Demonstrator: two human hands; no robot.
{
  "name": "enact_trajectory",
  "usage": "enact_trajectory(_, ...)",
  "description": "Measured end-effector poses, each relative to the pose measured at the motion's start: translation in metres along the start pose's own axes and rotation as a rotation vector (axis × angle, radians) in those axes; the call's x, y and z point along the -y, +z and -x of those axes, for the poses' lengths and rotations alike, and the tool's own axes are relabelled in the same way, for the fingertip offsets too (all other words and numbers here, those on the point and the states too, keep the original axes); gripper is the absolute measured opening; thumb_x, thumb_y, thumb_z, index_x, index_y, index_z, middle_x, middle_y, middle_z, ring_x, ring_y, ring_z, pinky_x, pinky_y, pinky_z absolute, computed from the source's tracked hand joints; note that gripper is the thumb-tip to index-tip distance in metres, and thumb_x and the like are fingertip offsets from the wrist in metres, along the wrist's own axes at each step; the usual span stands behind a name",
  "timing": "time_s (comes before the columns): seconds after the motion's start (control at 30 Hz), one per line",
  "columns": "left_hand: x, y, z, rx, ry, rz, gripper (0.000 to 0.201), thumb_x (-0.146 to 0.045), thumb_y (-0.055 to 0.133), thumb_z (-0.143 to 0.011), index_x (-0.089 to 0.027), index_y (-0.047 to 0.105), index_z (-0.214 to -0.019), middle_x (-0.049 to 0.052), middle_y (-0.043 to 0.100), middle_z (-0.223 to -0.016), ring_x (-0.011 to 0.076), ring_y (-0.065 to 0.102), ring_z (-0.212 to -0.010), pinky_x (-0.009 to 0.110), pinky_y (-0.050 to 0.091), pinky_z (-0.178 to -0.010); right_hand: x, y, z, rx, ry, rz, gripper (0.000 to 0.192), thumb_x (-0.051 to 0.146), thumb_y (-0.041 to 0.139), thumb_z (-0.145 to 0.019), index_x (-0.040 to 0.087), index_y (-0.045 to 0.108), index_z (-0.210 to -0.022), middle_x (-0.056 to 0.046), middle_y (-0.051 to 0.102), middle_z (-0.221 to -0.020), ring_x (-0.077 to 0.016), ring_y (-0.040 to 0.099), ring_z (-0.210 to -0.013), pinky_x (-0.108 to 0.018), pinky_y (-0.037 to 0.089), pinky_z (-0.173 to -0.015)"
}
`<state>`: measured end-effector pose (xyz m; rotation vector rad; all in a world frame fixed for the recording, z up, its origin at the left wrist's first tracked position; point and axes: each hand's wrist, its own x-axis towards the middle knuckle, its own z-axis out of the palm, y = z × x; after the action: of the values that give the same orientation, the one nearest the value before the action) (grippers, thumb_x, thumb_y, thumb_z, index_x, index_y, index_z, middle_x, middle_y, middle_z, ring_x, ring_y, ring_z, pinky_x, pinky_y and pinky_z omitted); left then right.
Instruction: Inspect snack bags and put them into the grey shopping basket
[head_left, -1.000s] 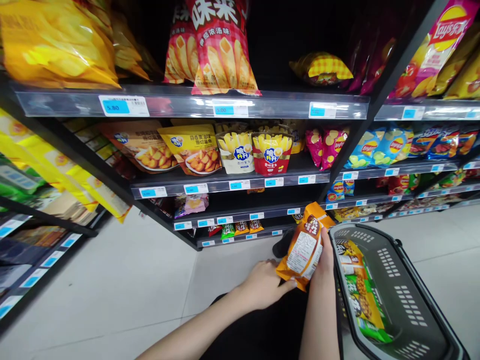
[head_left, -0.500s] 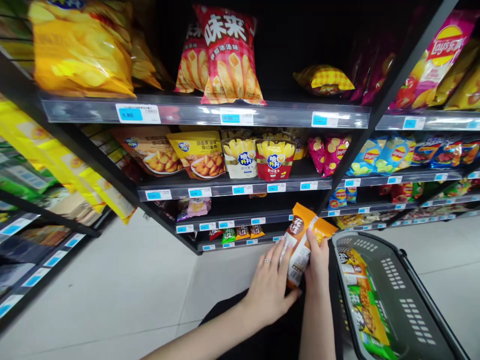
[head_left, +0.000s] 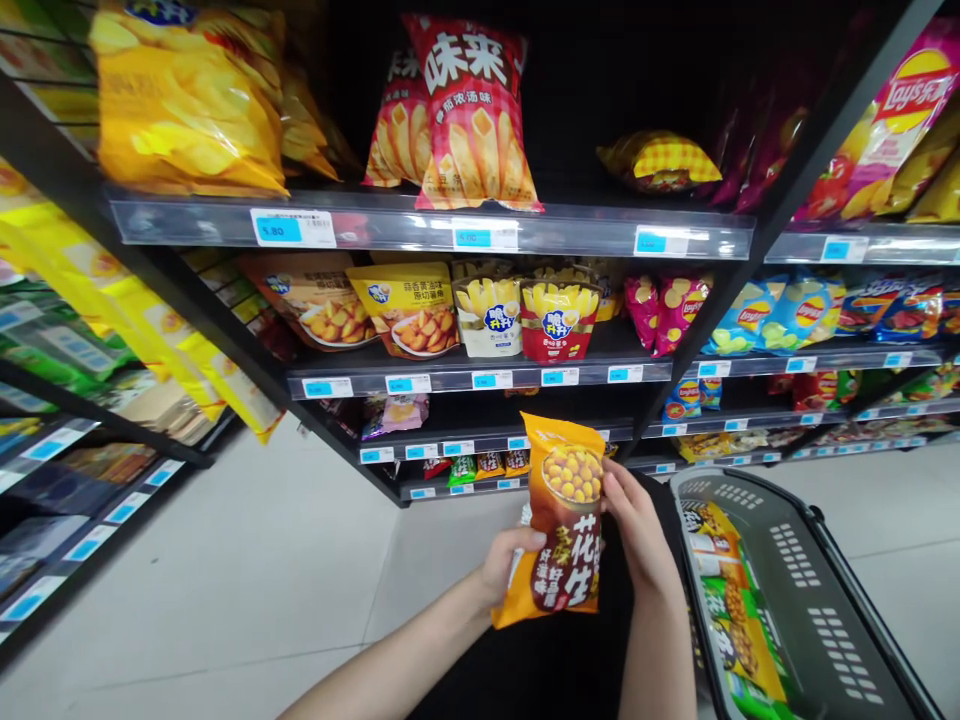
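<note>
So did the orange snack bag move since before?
Yes. The orange snack bag shifted left, away from the basket, and got flipped: its picture side shows, held in the left hand and right hand.

shelves (head_left: pixel 480 378): snack bags; basket (head_left: pixel 825 590): packets; floor (head_left: pixel 225 570): pale tiles

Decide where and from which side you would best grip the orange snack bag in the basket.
Grip the orange bag's long edge from above: it lies flat in the grey basket, whose wall blocks the sides, so probably only the open top gives access.
</note>
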<state>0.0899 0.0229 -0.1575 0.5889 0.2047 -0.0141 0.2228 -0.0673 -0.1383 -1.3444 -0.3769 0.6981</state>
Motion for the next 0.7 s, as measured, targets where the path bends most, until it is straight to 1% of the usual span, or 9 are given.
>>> enact_trajectory(0.07,0.0,-0.001,-0.001,0.04,-0.11,-0.003,0.07,-0.042,0.057,-0.055,-0.004,0.053,-0.114,0.019,0.063,-0.106,0.0375,0.056,-0.104,0.05,0.039,-0.088,-0.005,0.002,0.001,0.206,0.058,-0.172,0.05,0.051,0.067,-0.067,0.018,0.063,-0.104,-0.01,0.066,-0.102,-0.026,0.061,-0.093,-0.038,0.05,-0.078)
enact_trajectory(0.1,0.0,-0.002,-0.002,0.019,-0.117,-0.017,0.071,-0.046,0.056,-0.056,-0.004,0.054,-0.113,0.02,0.063,-0.106,0.0378,0.055,-0.105,0.05,0.039,-0.088,-0.006,0.004,0.003,0.264,0.077,-0.243,0.05,0.05,0.068,-0.066,0.018,0.063,-0.104,-0.009,0.066,-0.101,-0.026,0.061,-0.091,-0.038,0.05,-0.076)
enact_trajectory(0.13,0.001,-0.003,-0.004,-0.016,-0.098,-0.028,0.07,-0.048,0.056,-0.057,-0.005,0.055,-0.111,0.019,0.064,-0.106,0.0373,0.055,-0.106,0.05,0.039,-0.089,-0.006,0.007,0.004,0.272,0.087,-0.297,0.049,0.047,0.071,-0.065,0.018,0.063,-0.103,-0.009,0.066,-0.1,-0.0259,0.062,-0.09,-0.037,0.05,-0.076)
enact_trajectory(0.3,0.005,-0.007,-0.013,-0.228,0.066,-0.127,0.053,-0.049,0.059,-0.067,-0.009,0.06,-0.103,0.015,0.067,-0.1,0.0302,0.058,-0.103,0.043,0.041,-0.093,-0.002,0.02,0.006,0.073,0.027,-0.381,0.044,0.034,0.072,-0.066,0.018,0.061,-0.105,-0.007,0.066,-0.101,-0.0242,0.062,-0.091,-0.036,0.049,-0.081)
enact_trajectory(0.33,0.004,-0.007,-0.013,-0.236,0.085,-0.17,0.052,-0.047,0.062,-0.068,-0.009,0.061,-0.103,0.015,0.067,-0.1,0.0298,0.059,-0.102,0.042,0.041,-0.092,0.0,0.021,0.005,0.062,0.01,-0.374,0.044,0.034,0.072,-0.067,0.018,0.06,-0.107,-0.006,0.066,-0.1,-0.024,0.063,-0.091,-0.036,0.049,-0.081)
enact_trajectory(0.4,0.002,-0.005,-0.012,-0.194,0.142,-0.272,0.055,-0.044,0.068,-0.066,-0.01,0.058,-0.109,0.014,0.065,-0.105,0.0297,0.058,-0.103,0.043,0.041,-0.093,0.001,0.021,0.005,0.07,-0.012,-0.344,0.045,0.033,0.071,-0.069,0.018,0.058,-0.109,-0.006,0.066,-0.1,-0.0236,0.063,-0.09,-0.036,0.049,-0.082)
enact_trajectory(0.5,-0.004,0.001,-0.009,-0.111,0.259,-0.468,0.074,-0.034,0.077,-0.059,-0.016,0.047,-0.125,0.012,0.057,-0.121,0.0292,0.052,-0.112,0.043,0.037,-0.098,0.0,0.018,0.003,0.043,-0.06,-0.279,0.045,0.034,0.071,-0.068,0.017,0.058,-0.109,-0.006,0.067,-0.099,-0.0234,0.063,-0.09,-0.035,0.05,-0.08)
enact_trajectory(0.6,-0.007,0.004,-0.007,-0.151,0.306,-0.686,0.089,-0.021,0.082,-0.051,-0.019,0.04,-0.128,0.011,0.053,-0.125,0.0282,0.049,-0.114,0.041,0.038,-0.098,-0.004,0.016,0.002,-0.017,-0.13,-0.226,0.045,0.033,0.073,-0.067,0.018,0.057,-0.107,-0.005,0.067,-0.098,-0.0236,0.063,-0.09,-0.035,0.05,-0.079)
enact_trajectory(0.7,-0.007,0.003,-0.008,-0.218,0.294,-0.774,0.083,-0.017,0.082,-0.049,-0.017,0.044,-0.122,0.01,0.058,-0.118,0.0261,0.055,-0.106,0.039,0.043,-0.093,-0.007,0.014,0.001,-0.028,-0.183,-0.209,0.047,0.032,0.073,-0.067,0.019,0.056,-0.108,-0.005,0.066,-0.1,-0.0234,0.062,-0.091,-0.035,0.05,-0.08)
